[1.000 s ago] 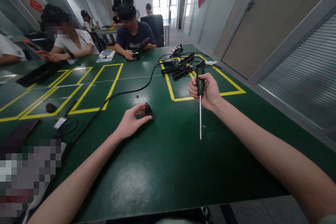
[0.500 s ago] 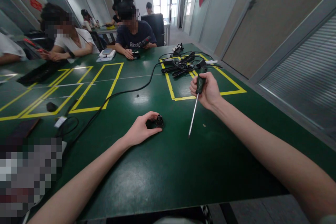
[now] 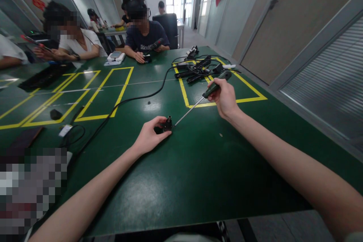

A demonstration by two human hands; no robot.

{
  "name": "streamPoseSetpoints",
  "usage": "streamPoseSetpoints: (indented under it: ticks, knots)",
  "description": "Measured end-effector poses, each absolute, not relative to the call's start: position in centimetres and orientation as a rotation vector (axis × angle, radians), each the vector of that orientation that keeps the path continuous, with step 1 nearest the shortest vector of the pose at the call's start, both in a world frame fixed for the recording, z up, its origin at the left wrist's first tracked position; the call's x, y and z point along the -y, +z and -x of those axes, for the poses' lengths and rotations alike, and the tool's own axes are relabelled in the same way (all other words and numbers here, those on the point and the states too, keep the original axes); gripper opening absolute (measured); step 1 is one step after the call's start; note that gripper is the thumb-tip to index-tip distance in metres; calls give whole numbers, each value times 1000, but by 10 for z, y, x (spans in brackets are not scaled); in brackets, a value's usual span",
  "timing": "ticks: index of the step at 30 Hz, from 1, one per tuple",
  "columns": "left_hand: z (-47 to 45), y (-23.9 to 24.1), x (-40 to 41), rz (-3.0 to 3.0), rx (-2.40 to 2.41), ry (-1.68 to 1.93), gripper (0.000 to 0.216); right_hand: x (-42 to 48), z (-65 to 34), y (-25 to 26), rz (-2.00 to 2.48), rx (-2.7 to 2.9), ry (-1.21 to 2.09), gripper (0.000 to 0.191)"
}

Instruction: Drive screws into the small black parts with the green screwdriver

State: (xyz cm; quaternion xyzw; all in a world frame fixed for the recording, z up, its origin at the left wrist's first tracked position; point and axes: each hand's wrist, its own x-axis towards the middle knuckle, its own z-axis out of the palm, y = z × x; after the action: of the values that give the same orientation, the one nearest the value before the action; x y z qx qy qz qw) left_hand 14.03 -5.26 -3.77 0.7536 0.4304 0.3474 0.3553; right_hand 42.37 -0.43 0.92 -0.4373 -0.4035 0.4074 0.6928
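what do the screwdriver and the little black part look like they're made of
Screwdriver: the shaft looks like bare metal, thin, straight and pale grey with a slight shine. The handle in the right hand looks like dark green plastic or rubber, matte. Small black part under the left hand: probably moulded plastic, dull black, with a short round stub on top; too small to be sure.

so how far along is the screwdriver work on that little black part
Done: the left hand pins the small black part on the green table, and the right hand has the screwdriver tip at it. In hand: lining up. Left: any turning; no loose screw is clearly visible.
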Motion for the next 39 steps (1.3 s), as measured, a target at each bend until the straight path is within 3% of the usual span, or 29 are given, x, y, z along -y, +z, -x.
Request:
streamPoseSetpoints:
  ticks: [9,20,39]
  knots:
    - [-140,-43,50,-1958,-1131,908,40,7,-423,12,962,934,855,34]
    - [-141,-39,49,-2092,-1094,783,21,7,-422,13,968,938,825,33]
    - [-142,-34,49,-1799,-1158,862,15,6,-422,11,961,920,828,36]
